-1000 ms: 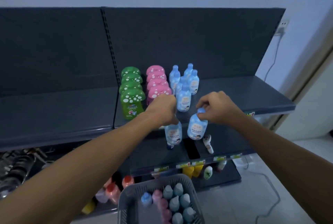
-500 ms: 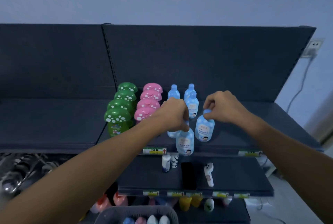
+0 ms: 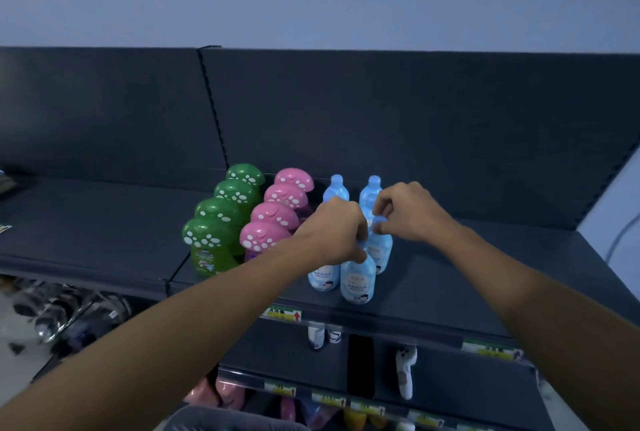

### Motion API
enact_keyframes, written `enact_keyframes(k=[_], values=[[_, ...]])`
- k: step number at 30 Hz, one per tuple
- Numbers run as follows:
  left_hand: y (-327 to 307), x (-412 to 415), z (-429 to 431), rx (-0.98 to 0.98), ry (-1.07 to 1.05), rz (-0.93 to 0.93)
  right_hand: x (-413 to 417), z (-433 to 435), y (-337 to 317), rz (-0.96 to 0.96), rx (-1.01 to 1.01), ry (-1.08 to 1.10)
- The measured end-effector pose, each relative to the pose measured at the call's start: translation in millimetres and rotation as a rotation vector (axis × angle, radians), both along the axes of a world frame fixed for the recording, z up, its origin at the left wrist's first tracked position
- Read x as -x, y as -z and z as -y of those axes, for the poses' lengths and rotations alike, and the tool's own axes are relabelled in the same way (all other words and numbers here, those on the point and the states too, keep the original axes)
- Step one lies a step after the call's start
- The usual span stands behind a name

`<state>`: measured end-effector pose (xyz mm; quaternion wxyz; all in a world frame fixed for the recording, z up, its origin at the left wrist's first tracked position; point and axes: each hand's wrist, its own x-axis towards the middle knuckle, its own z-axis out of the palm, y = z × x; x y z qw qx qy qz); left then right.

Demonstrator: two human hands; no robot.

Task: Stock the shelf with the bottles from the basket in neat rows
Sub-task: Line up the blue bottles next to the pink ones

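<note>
While your left hand (image 3: 334,233) curls round the neck of the front blue bottle (image 3: 358,278), your right hand (image 3: 410,210) pinches the cap of the second blue bottle (image 3: 382,248) just behind it. Both bottles stand upright at the front of the shelf (image 3: 450,278), right of the pink bottles (image 3: 273,219). Your forearms reach forward, knuckles up.

Left hand (image 3: 332,233): I've brought its front bottle (image 3: 357,278) up from mid-air onto the shelf (image 3: 450,278), near the front edge.
Right hand (image 3: 408,212): its rear bottle (image 3: 380,250) now sits just behind, also on the shelf.
Basket (image 3: 221,420): almost out of my view now.
</note>
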<state>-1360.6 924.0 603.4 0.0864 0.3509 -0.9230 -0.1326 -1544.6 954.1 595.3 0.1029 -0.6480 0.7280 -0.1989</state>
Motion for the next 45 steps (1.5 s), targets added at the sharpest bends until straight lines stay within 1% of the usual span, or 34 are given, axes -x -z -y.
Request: enact_keyframes(k=[8,15,24,31,35,38,40,45], values=[[0,16,6,0.0,-0.022,0.01,12,20,9,0.015,-0.01,-0.042],[3,23,7,0.004,-0.04,-0.009,15,24,12,0.03,-0.005,-0.091],[5,24,7,-0.013,-0.053,-0.017,17,24,15,0.066,-0.002,-0.103],[7,20,10,-0.031,-0.042,-0.025,16,23,12,0.019,-0.039,-0.078],[-4,8,19,-0.014,-0.073,-0.059,12,18,7,-0.07,-0.025,-0.021],[-15,-9,27,0.057,-0.105,-0.133,4,12,-1,-0.086,-0.002,0.028],[-21,-23,29,0.096,-0.136,-0.149,-5,8,-7,-0.088,0.011,0.048],[-28,-64,32,0.05,-0.131,-0.123,-46,-2,-27,-0.109,0.064,0.092]])
